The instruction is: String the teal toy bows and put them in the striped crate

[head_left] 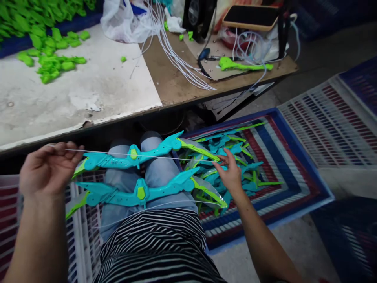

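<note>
Two turquoise toy bows with lime-green limbs lie across my lap. The farther toy bow (156, 152) has a white string (165, 157) drawn along its length. My left hand (48, 167) is closed with curled fingers on the string's left end, beside that bow's left limb. At the other side, my right hand (229, 169) pinches the green right tip of the same bow, where the string meets it. The nearer toy bow (165, 192) rests closer to my body, touched by neither hand, its own string hanging slack below it.
A striped plastic crate (294, 196) at my right holds several similar bows. On the workbench (118, 84) are green plastic parts (50, 65), a bundle of white strings (173, 47), a phone (250, 16) and a green limb piece (244, 66). Another crate (85, 236) stands at my left.
</note>
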